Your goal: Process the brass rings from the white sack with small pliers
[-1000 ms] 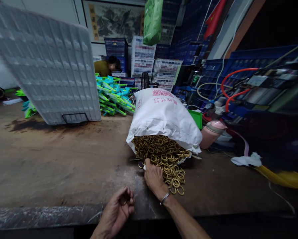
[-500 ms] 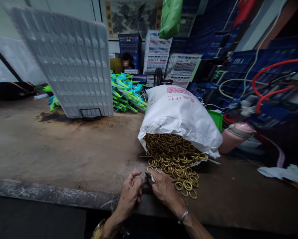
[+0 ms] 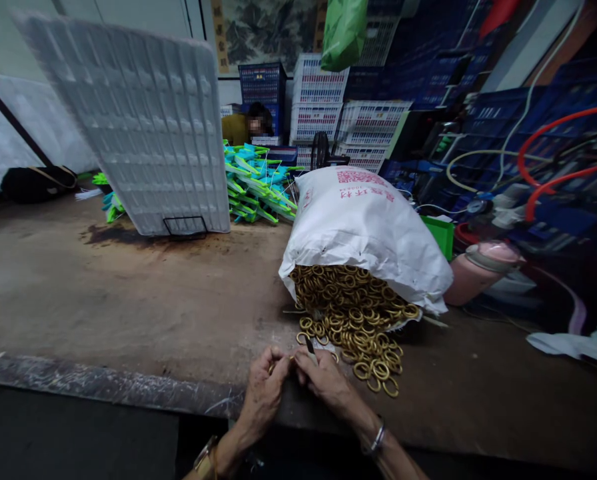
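Head view, looking down at a worn brown table [image 3: 103, 300]. Both hands are meeting at its near edge, just short of a spill of brass rings [image 3: 351, 320].

The left hand [image 3: 263, 393] is curling shut and pinching a ring [image 3: 274, 365] between thumb and fingertips. Only a gold sliver of it is showing, so which way it is facing cannot be told. The right hand [image 3: 328, 383] is touching the left and gripping a thin tool [image 3: 310, 347], dark with a pale edge. Its long axis is running near to far, with the tip pointing away toward the rings and leaning slightly left. What kind of tool it is cannot be told.

The rings are spilling from a white sack [image 3: 363, 227] lying on its side just beyond the hands, its mouth facing near. Loose rings are lying between sack and fingers.

A pink bottle [image 3: 478, 270] is lying just right of the sack, with a green box [image 3: 441, 233] behind it. At far left a white tray [image 3: 128, 127] is leaning in a black wire stand [image 3: 185, 227], beside a heap of green and blue parts [image 3: 256, 187]. Crates [image 3: 318, 93] are stacking up along the far wall, where another person [image 3: 248, 127] is sitting. Red hoses [image 3: 553, 147] are looping at far right, and a white rag [image 3: 573, 343] is lying below them.
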A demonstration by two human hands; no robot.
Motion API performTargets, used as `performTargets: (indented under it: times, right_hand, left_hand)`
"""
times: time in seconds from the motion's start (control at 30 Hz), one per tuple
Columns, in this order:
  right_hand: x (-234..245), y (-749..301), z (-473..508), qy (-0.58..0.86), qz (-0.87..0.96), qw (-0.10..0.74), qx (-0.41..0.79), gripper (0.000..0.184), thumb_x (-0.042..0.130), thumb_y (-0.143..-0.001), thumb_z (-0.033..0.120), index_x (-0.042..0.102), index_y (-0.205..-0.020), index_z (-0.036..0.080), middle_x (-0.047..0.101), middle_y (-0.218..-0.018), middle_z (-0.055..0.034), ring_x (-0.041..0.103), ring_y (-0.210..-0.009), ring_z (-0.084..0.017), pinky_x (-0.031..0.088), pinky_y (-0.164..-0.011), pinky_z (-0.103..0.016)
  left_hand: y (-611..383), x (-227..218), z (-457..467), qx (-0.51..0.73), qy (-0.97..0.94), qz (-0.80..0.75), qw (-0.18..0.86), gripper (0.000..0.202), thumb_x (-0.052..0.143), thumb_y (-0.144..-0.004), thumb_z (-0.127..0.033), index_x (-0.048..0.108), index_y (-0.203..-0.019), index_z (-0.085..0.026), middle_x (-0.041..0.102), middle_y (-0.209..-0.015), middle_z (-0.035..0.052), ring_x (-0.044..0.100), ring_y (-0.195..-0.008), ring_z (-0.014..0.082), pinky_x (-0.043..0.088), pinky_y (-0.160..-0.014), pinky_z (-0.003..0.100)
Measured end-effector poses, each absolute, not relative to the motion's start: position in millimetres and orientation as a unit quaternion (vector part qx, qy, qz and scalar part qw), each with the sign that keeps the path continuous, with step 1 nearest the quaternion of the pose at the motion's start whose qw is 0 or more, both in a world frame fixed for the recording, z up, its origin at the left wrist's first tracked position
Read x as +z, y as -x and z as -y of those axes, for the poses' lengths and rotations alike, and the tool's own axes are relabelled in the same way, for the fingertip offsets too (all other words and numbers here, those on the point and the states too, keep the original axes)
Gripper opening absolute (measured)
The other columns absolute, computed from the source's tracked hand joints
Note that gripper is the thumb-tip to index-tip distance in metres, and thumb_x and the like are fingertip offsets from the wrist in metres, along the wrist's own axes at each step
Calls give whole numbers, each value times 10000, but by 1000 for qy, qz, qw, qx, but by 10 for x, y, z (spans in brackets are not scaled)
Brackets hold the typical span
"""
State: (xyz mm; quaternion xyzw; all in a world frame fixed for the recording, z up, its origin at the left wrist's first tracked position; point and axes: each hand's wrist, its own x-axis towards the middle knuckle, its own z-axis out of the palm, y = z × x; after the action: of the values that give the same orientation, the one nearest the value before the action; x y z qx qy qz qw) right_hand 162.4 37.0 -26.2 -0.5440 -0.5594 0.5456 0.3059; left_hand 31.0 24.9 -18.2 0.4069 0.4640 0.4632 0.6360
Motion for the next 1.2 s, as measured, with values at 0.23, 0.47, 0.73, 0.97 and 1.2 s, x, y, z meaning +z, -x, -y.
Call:
performTargets:
  times: [0.23, 0.47, 0.73, 0.97, 1.2]
  right_hand:
    - [-316, -1608, -373, 544, 481, 330, 604, 371, 391, -761, 517, 460, -632, 176, 435, -485, 70, 258, -322, -35, 176, -331, -174]
    - [-272, -1571, -384, 568, 513, 338, 548, 324, 405, -772, 451, 461, -605, 179, 403, -439, 74, 299, -357, -50, 221, -365, -179]
    - [-185, -1547, -352, 555, 569, 341, 502, 328, 384, -800, 404, 485, -588, 176, 470, -488, 38, 403, -463, -78, 320, -467, -187]
    - [-180, -1568, -381, 573, 577, 332, 478, 295, 379, -799, 374, 471, -591, 187, 482, -513, 34, 420, -491, -96, 338, -492, -194]
    - [-166, -1592, -293, 593, 721, 220, 282, 187, 361, -769, 155, 526, -692, 196, 556, -612, 9, 483, -572, -118, 301, -548, -205]
  left_hand:
    - [-325, -246, -240, 458, -410, -454, 644, 212, 592, -732, -353, 509, -667, -169, 563, -587, -19, 467, -517, 88, 344, -507, 187]
    - [-267, -281, -248, 388, -382, -459, 702, 275, 534, -755, -440, 514, -728, -167, 441, -496, -74, 235, -326, 21, 170, -348, 176]
    - [-264, -169, -208, 393, -384, -424, 720, 350, 497, -755, -514, 465, -670, -176, 356, -444, -93, 216, -327, 27, 164, -331, 164]
    - [-259, -187, -199, 399, -391, -446, 700, 345, 542, -721, -514, 444, -672, -186, 395, -475, -86, 256, -336, 28, 197, -323, 154]
    - [-253, -196, -210, 408, -386, -446, 696, 325, 530, -737, -502, 433, -714, -192, 387, -499, -88, 252, -356, 31, 195, -334, 150]
